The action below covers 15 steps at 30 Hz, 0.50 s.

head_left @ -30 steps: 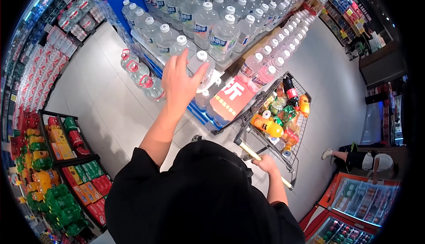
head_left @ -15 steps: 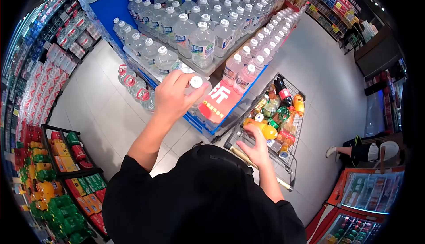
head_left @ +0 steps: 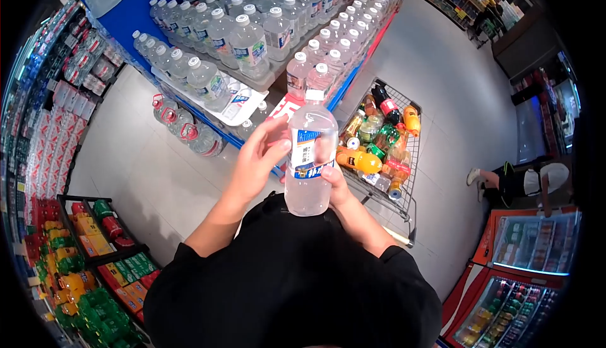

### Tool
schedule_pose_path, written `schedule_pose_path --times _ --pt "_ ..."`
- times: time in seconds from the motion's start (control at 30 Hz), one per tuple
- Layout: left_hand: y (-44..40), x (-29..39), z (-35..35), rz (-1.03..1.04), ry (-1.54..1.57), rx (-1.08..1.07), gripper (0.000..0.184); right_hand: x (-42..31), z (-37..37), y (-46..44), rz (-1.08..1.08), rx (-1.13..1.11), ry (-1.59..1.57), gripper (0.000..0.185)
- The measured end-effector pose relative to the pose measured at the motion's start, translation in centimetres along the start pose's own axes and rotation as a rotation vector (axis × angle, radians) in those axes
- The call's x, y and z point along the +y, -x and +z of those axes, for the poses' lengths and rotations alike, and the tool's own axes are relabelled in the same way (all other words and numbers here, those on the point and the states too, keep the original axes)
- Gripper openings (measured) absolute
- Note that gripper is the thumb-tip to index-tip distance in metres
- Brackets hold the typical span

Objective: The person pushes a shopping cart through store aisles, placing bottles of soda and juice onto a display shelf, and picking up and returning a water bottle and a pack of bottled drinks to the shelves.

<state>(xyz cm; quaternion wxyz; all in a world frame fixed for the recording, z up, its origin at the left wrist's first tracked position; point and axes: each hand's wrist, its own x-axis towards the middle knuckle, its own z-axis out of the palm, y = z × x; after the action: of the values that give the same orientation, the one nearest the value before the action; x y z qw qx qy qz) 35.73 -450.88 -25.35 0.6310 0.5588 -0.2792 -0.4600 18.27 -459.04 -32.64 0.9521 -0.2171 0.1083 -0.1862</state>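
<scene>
A clear plastic water bottle (head_left: 307, 187) with a white cap and a blue-and-white label stands upright in front of my chest. My right hand (head_left: 341, 190) grips it low on its right side, thumb across the label and the other fingers hidden behind. Close at the bottle's left side is my left hand (head_left: 255, 162), its fingers loosely curved and apart; whether the fingertips touch the bottle I cannot tell. Beyond my hands, many similar bottles (head_left: 249, 51) stand on a tiered display, with a red sign (head_left: 287, 107) at its corner.
At right stands a shopping cart (head_left: 410, 206) filled with drink bottles. Large red-handled jugs (head_left: 189, 132) sit on the floor beside the display. Drink racks (head_left: 95, 256) line the left, and glass-door coolers (head_left: 530, 244) the lower right. A person (head_left: 524, 180) is at the far right.
The water bottle has come from the display corner to my chest. My right hand has left the cart side and taken hold of it; my left hand has loosened from its top.
</scene>
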Motion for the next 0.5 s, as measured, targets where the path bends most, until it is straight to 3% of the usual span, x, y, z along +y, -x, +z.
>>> schedule_pose_path --times 0.03,0.13,0.2,0.37,0.5 --pt "1.2 0.0 -0.2 -0.140 0.045 -0.086 0.065 -0.3 0.1 0.1 -0.029 0.027 -0.007 0.087" --pt "3.6 -1.0 0.6 -0.112 0.070 -0.136 0.074 -0.4 -1.0 0.6 -0.028 0.061 -0.058 0.084" --pt "3.7 -1.1 1.0 -0.076 0.100 -0.192 0.076 -0.3 -1.8 0.8 -0.016 0.023 -0.058 0.084" --pt "4.5 -0.2 0.8 -0.120 0.134 -0.218 0.079 -0.1 -0.3 1.8 -0.035 0.164 0.074 0.083" --pt "4.9 0.1 0.1 -0.131 0.125 -0.216 0.080 -0.4 0.5 1.3 0.016 0.094 0.064 0.085"
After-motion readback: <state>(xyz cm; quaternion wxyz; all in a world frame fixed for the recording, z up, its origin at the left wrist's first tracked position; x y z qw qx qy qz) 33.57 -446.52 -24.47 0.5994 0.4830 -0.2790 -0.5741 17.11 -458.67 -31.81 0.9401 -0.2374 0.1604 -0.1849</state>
